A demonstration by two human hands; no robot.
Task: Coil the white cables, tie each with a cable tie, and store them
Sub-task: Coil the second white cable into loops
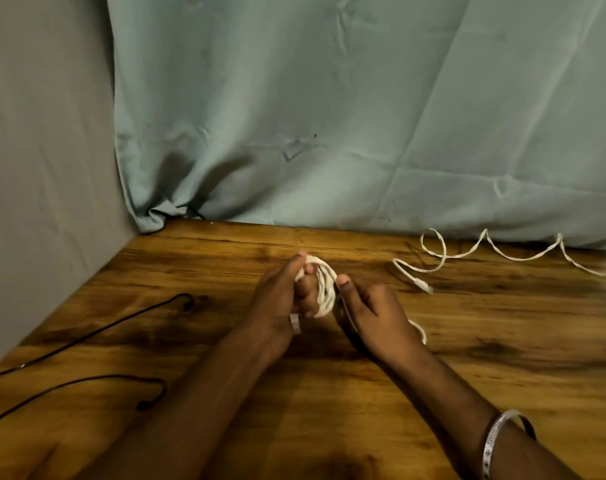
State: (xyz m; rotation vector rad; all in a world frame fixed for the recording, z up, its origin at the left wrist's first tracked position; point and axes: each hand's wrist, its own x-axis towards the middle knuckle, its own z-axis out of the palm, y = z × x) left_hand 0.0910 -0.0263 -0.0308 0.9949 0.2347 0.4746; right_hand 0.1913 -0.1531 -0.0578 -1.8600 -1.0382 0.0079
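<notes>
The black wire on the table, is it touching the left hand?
Apart. The head view shows the black wire lying far left on the table, bare wood between it and the left hand.

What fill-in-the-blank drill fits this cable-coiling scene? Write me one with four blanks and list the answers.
1. The coiled white cable is wound around the fingers of the ____ hand.
2. The right hand pinches the strand on the coil's ____ side.
3. A second, loose white cable lies on the brown wooden table near the pale ____ cloth backdrop.
4. The thin cord at the table's left edge is ____.

Missing words: left; right; green; black
</notes>
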